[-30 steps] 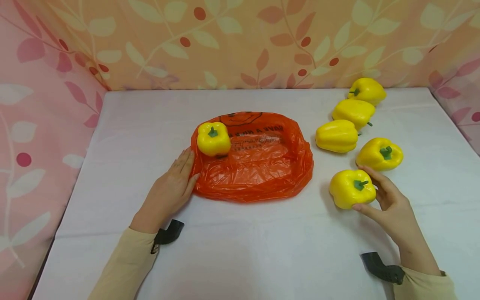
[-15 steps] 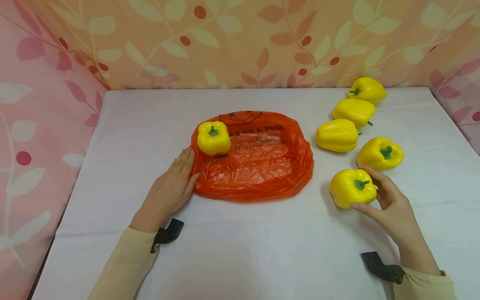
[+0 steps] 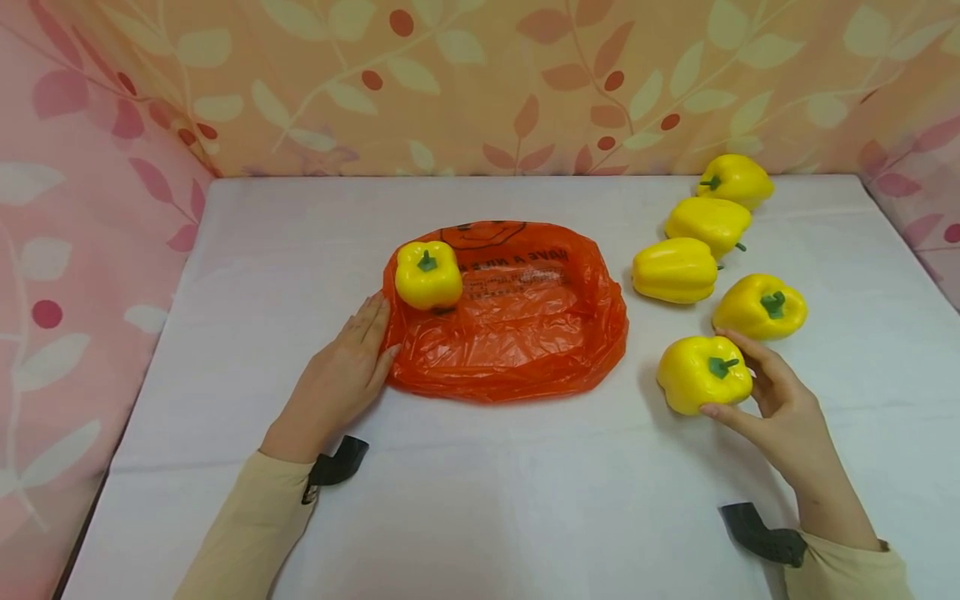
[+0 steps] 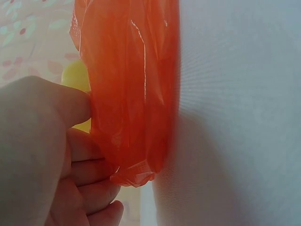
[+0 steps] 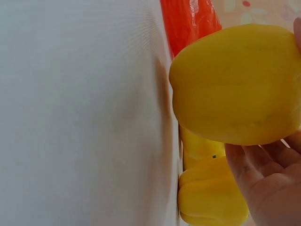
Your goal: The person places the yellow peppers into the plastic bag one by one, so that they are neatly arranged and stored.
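Observation:
My right hand (image 3: pixel 780 412) grips a yellow bell pepper (image 3: pixel 701 375) between thumb and fingers at the right. Its green stem points right in the head view. The right wrist view has this bell pepper (image 5: pixel 237 84) close up, just off the white surface. At the left end of an open red plastic bag (image 3: pixel 517 333), my left hand (image 3: pixel 337 379) rests with fairly straight fingers against the side. From the left wrist, the thumb and fingers touch the bag's wall (image 4: pixel 129 94). Another yellow bell pepper (image 3: pixel 427 279) stands inside the bag's left part, stem up.
Behind my right hand lie several more yellow bell peppers, the nearest one (image 3: pixel 757 308) just beyond my fingers and the farthest (image 3: pixel 735 182) at the back edge. A white cloth (image 3: pixel 525 492) covers the table. Patterned fabric (image 3: pixel 480 92) hangs behind it.
Almost nothing differs. The bell pepper in my right hand shifts very slightly; my left hand and the bag stay in place.

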`<act>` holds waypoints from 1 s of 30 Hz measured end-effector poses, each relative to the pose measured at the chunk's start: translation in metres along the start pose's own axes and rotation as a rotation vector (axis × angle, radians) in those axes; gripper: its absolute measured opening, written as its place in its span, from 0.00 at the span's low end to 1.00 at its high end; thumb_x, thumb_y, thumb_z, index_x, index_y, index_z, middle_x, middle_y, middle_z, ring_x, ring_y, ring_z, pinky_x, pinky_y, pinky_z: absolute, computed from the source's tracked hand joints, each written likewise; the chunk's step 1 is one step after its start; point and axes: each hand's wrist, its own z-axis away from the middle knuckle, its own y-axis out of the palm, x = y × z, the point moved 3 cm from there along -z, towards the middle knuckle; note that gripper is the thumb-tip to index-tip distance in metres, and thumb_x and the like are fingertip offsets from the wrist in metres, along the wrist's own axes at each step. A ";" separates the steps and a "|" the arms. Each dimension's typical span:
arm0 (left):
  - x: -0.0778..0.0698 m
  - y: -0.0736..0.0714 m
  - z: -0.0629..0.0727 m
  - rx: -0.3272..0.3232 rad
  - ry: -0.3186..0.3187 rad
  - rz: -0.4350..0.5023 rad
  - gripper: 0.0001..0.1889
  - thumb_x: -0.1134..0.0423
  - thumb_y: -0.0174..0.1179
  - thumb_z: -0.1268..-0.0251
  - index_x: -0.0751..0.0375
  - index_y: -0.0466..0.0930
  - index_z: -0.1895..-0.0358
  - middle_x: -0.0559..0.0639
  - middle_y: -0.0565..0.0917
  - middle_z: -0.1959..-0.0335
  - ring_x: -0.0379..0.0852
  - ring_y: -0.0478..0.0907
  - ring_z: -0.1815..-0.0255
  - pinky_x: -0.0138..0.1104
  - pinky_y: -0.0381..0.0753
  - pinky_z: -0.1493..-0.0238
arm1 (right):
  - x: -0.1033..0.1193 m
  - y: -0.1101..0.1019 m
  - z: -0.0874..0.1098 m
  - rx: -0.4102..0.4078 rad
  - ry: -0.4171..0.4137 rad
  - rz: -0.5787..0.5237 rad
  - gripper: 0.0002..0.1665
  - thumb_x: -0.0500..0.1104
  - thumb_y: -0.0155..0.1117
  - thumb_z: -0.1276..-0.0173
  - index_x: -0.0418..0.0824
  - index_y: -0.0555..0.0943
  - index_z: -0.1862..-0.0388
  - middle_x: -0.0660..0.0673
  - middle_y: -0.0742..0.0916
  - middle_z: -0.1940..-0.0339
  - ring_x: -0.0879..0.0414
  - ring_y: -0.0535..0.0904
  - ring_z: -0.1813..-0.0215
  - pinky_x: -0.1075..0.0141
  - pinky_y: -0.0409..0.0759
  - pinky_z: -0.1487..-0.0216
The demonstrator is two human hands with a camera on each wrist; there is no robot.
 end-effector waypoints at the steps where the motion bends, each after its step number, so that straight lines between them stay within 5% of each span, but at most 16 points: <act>1: 0.000 0.000 0.000 -0.001 0.000 0.000 0.33 0.58 0.51 0.30 0.75 0.53 0.30 0.65 0.56 0.28 0.59 0.54 0.28 0.50 0.59 0.33 | 0.001 0.000 -0.001 0.000 -0.003 0.004 0.53 0.19 0.70 0.54 0.37 0.61 0.29 0.49 0.69 0.31 0.65 0.61 0.34 0.80 0.58 0.35; 10: 0.000 -0.002 0.000 0.006 -0.008 -0.007 0.33 0.57 0.50 0.29 0.75 0.52 0.30 0.65 0.55 0.28 0.58 0.53 0.28 0.49 0.59 0.33 | 0.015 0.000 -0.009 0.020 -0.032 0.025 0.53 0.21 0.72 0.55 0.39 0.62 0.29 0.53 0.70 0.32 0.66 0.61 0.35 0.82 0.58 0.36; 30: -0.003 -0.002 0.000 0.033 -0.023 -0.005 0.33 0.57 0.50 0.29 0.74 0.51 0.29 0.65 0.54 0.27 0.58 0.52 0.27 0.49 0.60 0.33 | 0.062 0.022 -0.047 0.159 -0.258 -0.026 0.54 0.20 0.74 0.61 0.34 0.64 0.31 0.49 0.73 0.35 0.60 0.66 0.37 0.79 0.66 0.40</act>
